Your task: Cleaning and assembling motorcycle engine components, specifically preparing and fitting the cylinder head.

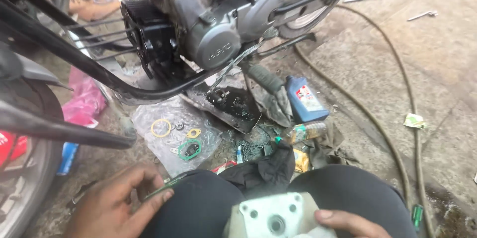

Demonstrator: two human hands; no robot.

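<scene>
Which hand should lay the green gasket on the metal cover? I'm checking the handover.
Left, probably: the left hand pinches the green gasket, while the right hand steadies the metal cover.

A blue oil bottle point(305, 100) with a red-and-white label point(309, 98) stands under the engine.

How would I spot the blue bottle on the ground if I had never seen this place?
Start at the grey motorcycle engine at the top and drop to the ground just below its right side. Beside the crumpled grey rag stands the blue bottle, leaning a little, with a red and white label. Unlike the clear plastic bottle lying below it, it is opaque blue.
</scene>
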